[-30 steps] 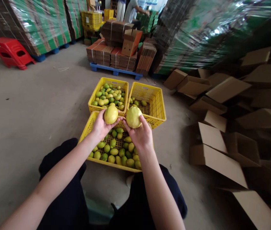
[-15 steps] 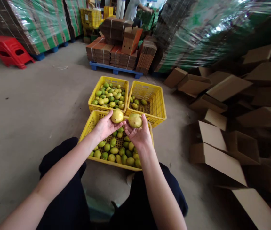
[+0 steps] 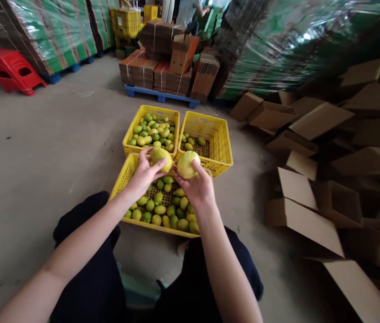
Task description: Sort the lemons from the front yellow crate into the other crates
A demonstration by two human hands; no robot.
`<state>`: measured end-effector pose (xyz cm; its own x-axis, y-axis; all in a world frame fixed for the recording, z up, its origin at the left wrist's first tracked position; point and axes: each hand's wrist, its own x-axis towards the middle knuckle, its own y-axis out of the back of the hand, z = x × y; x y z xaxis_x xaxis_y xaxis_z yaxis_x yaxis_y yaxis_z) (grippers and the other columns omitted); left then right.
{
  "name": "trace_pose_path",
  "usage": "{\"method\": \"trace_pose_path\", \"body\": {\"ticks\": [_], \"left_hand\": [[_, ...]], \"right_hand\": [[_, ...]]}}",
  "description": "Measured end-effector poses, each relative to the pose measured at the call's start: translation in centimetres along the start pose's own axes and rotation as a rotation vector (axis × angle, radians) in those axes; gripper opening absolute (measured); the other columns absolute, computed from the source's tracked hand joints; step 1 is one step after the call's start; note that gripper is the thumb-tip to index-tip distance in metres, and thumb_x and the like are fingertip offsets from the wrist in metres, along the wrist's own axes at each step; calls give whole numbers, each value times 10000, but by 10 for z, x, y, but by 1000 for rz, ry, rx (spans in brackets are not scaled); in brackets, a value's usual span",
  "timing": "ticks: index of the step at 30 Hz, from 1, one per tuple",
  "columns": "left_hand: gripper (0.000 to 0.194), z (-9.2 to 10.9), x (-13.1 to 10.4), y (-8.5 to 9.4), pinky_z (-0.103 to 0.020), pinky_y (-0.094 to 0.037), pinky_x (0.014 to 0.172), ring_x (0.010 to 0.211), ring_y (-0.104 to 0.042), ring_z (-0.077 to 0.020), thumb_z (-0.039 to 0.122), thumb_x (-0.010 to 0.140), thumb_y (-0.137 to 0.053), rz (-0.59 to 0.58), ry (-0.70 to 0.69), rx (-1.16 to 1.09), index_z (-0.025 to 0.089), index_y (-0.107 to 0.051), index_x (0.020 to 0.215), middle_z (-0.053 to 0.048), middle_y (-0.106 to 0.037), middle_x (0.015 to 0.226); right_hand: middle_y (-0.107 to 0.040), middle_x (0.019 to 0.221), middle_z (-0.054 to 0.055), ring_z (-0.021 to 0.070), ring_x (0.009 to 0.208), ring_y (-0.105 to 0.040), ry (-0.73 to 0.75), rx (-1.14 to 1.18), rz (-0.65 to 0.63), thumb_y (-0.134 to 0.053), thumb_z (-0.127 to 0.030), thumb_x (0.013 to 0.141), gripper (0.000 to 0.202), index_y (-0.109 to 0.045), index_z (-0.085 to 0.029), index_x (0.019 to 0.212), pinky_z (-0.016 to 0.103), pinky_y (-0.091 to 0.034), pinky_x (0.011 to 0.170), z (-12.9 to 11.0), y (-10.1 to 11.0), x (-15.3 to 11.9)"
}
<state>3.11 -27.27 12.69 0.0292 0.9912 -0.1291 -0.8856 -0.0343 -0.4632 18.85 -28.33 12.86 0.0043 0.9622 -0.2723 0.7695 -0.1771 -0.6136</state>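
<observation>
My left hand [image 3: 147,175] is closed around a yellow lemon [image 3: 161,159], its thumb lying along the near side. Beside it, my right hand [image 3: 196,186] grips another pale yellow lemon [image 3: 187,165] between thumb and fingers. Both hands are held close together above the near yellow crate [image 3: 117,186], which has green and yellow lemons [image 3: 159,210] spread over its bottom. Behind it on the left, a second yellow crate [image 3: 129,148] is well filled with lemons. At the back right, a third yellow crate [image 3: 221,150] has several greenish lemons gathered at its left side.
Open cardboard boxes [image 3: 311,220] lie heaped along the right. A blue pallet [image 3: 161,96] with stacked flat cartons stands behind the crates. At the far left is a red stool [image 3: 11,69], near wrapped pallet loads [image 3: 55,36]. A person [image 3: 187,12] is in the background.
Both lemons have been turned in my fingers, showing other sides. My left hand has wrapped further round its lemon and shifted slightly left. The crates look the same.
</observation>
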Motion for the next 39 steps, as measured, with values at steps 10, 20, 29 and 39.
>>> {"method": "trace_pose_path", "body": {"ticks": [10, 20, 29, 39], "left_hand": [[564, 26, -24, 2, -317, -551, 990, 1279, -560, -285, 134, 582, -915, -109, -364, 253, 240, -660, 1074, -73, -550, 1351], [579, 30, -19, 11, -273, -561, 946, 1267, -546, -265, 72, 524, -930, -131, -390, 339, 249, -750, 1044, -64, -561, 1254], [620, 30, -13, 10, -325, -482, 1082, 1231, -606, -233, 56, 538, -913, -93, -274, 132, 231, -709, 1097, -57, -659, 1261], [244, 25, 1, 16, -371, -567, 1015, 1115, -704, -228, 83, 812, -708, -66, 114, -185, 160, -720, 1043, -86, -745, 1146]], "right_hand": [[-635, 1233, 0, 259, 1213, -567, 671, -473, -153, -851, -150, 592, 608, -648, -355, 1127, 462, -460, 1090, -2, 0, -12], [-616, 1261, 13, 294, 1269, -535, 728, -549, -181, -863, -178, 583, 567, -715, -361, 1099, 514, -400, 1149, -5, 7, -6], [-726, 1104, -8, 232, 1100, -656, 562, -385, -125, -894, -122, 542, 671, -696, -330, 1149, 426, -522, 1023, -5, 0, -13], [-778, 936, -38, 175, 929, -715, 289, -125, -52, -900, -230, 555, 397, -737, -289, 911, 326, -578, 877, -2, -4, -7]]}}
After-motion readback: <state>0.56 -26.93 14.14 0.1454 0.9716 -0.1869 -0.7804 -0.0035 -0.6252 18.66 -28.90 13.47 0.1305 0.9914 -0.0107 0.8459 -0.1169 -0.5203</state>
